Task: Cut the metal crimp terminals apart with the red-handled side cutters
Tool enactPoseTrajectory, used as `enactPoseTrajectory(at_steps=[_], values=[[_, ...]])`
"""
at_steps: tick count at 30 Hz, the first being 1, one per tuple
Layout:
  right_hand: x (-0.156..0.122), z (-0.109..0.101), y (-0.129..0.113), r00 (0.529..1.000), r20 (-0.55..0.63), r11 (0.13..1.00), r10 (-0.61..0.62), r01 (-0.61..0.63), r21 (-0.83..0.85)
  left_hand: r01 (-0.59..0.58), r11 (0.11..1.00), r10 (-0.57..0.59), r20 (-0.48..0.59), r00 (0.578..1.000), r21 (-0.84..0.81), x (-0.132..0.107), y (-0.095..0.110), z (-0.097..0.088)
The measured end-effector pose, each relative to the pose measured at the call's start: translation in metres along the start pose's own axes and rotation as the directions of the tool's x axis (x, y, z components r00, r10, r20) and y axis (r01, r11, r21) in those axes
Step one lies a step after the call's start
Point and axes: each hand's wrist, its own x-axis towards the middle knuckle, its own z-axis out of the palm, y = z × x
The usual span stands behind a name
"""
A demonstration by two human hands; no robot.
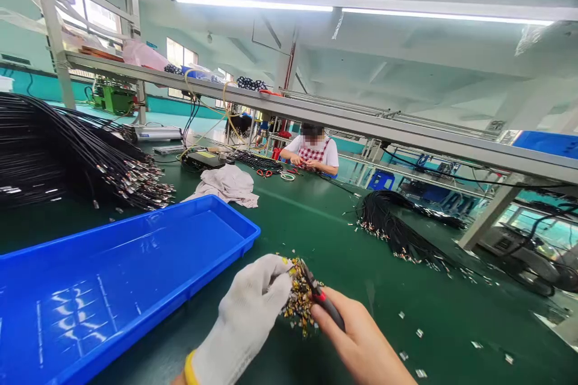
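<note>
A green workbench top (289,234) runs away from the camera beneath a long aluminium rail (289,102). The room above is lit by fluorescent tubes (253,5), and windows (180,51) are seen along the far wall. A blue plastic tray (112,222) is set on the bench at the left, with a crumpled white cloth (226,185) just beyond it. A heap of black cables (76,150) is laid further left, a second bundle of black cables (397,228) lies to the right, and loose metal terminals (418,332) are scattered near the lower right. At the far end of the bench, a co-worker (311,153) is seen with both hands held over the surface.

In the foreground, a bunch of wire ends (298,295) fitted with gold-coloured terminals is held above the bench by the white-gloved left hand (244,313), its fingers (275,277) closed together around the bunch. The handles of red-and-black side cutters (326,304) are clasped by the bare right hand (361,337), its fingers (334,307) wrapped together around them. The cutters' nose is touching the bunch, but how far the jaws stand open is hidden.
</note>
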Motion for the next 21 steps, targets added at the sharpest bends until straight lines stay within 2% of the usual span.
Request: enactPoseTrajectory(at_steps=[11,21], values=[[-0.0014,0.0018,0.0062,0.998,0.066,0.998,0.0,0.005,-0.07,-0.073,0.997,0.072,-0.038,0.997,-0.009,0.0004,-0.0049,0.003],[0.0008,0.0011,0.008,0.995,0.083,0.992,-0.05,0.059,-0.11,-0.058,0.996,0.057,0.013,0.998,0.069,0.0005,-0.0037,0.0016]])
